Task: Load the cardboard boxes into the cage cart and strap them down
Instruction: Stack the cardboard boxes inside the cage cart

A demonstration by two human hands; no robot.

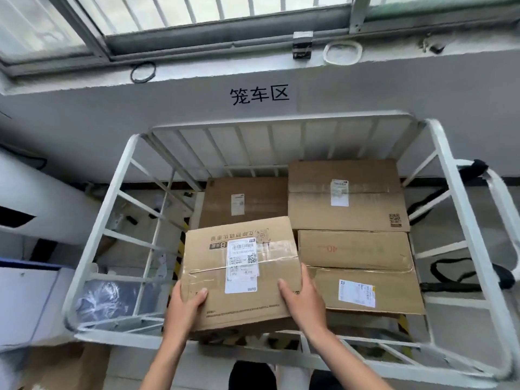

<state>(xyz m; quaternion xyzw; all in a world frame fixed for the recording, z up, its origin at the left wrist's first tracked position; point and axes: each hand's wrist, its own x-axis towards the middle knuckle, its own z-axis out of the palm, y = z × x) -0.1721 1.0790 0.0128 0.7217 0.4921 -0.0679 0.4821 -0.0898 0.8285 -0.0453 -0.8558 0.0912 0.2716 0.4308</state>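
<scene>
**Box held over the near-left corner of the cage cart**

Both hands hold one cardboard box (242,274) at its near end. The left hand (187,302) grips the near-left corner with the thumb lying on top. The right hand (304,302) grips the right side, thumb on top and fingers curled round the edge. The box sits slightly skewed in the near-left corner of the white cage cart (281,120). It carries a white shipping label and clear tape on its top face. Whether its underside rests on anything cannot be told.

Three more boxes lie inside the cart. A far-left box (244,201) sits lower, against the far side. A far-right box (346,195) fills the far-right corner. A near-right box (357,268) lies just beside the held one, touching it along the right edge. Black straps (464,274) hang on the cart's right side. Behind the cart, the grey wall bears black characters (260,95).
</scene>
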